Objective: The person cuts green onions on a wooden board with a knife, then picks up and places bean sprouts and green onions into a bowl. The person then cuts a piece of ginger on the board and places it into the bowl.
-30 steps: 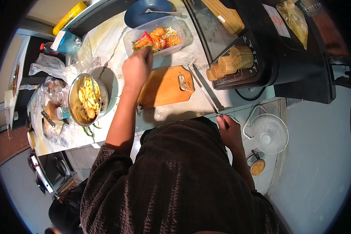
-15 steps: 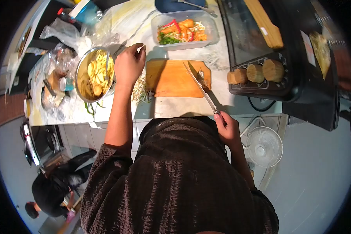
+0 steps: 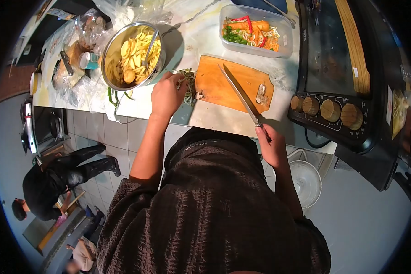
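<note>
My right hand (image 3: pixel 272 144) is closed round the handle of a long kitchen knife (image 3: pixel 240 94), whose blade lies diagonally over the wooden cutting board (image 3: pixel 221 98). A small pale-brown piece (image 3: pixel 261 94) sits near the board's right end. My left hand (image 3: pixel 168 96) is at the board's left side, fingers curled at a pile of stringy green and whitish vegetable trimmings (image 3: pixel 187 84). What is between those fingers is hidden. Just beyond this hand stands a steel bowl (image 3: pixel 106 68) of sliced yellow food with a spoon (image 3: pixel 150 48) in it.
A clear plastic container (image 3: pixel 255 51) of noodles, greens and red chilli stands behind the board. At right is a black oven (image 3: pixel 324 114) with wooden knobs. Plastic bags (image 3: pixel 93 29) and green chillies (image 3: pixel 114 98) lie left. Another person (image 3: pixel 45 182) is at far left.
My left hand has come down from above the board's upper left to the trimmings beside it. The right hand still holds the knife over the board. The view has shifted.
</note>
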Motion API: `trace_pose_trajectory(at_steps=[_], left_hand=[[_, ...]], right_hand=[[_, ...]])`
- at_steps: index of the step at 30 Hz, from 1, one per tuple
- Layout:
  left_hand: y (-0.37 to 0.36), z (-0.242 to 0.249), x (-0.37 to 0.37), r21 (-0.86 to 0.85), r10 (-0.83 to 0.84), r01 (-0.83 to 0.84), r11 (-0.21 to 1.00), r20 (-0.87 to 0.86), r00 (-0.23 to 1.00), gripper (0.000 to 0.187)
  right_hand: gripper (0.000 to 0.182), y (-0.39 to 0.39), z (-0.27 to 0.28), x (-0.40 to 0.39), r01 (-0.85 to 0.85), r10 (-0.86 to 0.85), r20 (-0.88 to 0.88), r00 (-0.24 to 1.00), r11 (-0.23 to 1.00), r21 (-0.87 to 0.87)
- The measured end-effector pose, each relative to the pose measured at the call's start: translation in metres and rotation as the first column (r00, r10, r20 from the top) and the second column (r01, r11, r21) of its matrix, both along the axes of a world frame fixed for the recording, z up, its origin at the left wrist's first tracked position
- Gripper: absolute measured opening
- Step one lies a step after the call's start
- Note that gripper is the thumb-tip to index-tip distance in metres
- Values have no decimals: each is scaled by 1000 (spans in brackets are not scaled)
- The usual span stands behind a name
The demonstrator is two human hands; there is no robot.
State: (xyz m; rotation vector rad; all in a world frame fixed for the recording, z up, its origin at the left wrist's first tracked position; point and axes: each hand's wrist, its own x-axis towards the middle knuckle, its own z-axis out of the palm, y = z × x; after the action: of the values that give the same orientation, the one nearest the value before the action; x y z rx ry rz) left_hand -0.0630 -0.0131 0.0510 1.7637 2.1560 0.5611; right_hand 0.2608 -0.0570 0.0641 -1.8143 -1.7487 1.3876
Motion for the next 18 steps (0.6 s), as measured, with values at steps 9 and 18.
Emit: trace_pose_trajectory(at_steps=[9, 18], left_hand=[[-3, -15, 1, 113, 21, -21, 993, 2, 1000, 12], [-6, 5, 6, 11, 178, -220, 975, 555, 813, 15]], right_hand=[[25, 4, 8, 3, 27, -28, -18, 999, 999, -27], [28, 3, 8, 6, 68, -69, -50, 996, 997, -19]])
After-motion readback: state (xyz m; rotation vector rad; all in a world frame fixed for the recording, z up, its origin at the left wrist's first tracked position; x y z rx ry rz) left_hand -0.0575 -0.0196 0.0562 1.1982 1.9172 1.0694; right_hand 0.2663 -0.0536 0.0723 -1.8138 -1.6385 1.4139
